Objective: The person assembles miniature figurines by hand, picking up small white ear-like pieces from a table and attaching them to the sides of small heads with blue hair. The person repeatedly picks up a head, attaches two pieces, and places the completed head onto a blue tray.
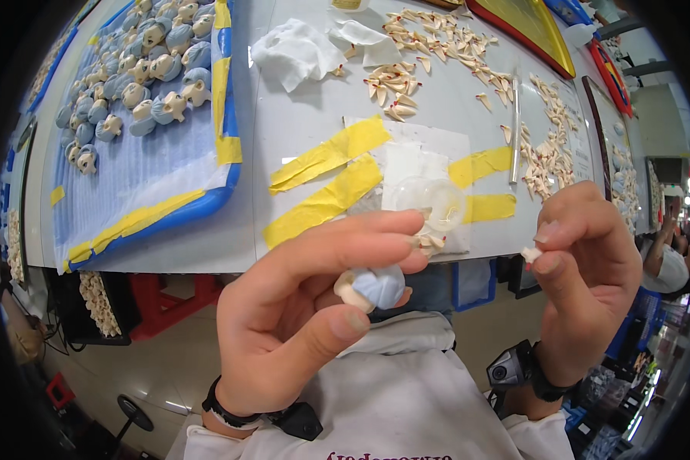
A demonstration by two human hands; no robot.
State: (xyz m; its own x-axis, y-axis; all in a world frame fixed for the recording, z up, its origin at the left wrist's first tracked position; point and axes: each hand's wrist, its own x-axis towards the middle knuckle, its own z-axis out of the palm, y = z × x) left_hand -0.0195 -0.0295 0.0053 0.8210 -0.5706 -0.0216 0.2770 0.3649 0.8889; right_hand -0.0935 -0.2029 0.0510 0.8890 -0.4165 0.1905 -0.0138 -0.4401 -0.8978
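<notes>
A small figurine head [381,288] with pale blue hair and a cream face part sits between the thumb and fingers of my left hand [272,307], just off the table's near edge. To the right, my right hand [590,268] pinches a tiny cream piece [530,254] with a bit of red at its lower end, between thumb and index finger. The two hands are apart. Beyond my left fingertips lies a clear round plastic dish [446,205] on a white sheet, with a few small cream pieces [431,244] beside it.
At the left stands a blue-rimmed tray [221,201] holding several blue-haired heads [161,65]. Loose pointed cream pieces [391,86] lie across the far table, next to a crumpled white cloth [295,54]. Yellow tape [326,207] holds the sheet. A metal ruler-like strip [514,130] lies right.
</notes>
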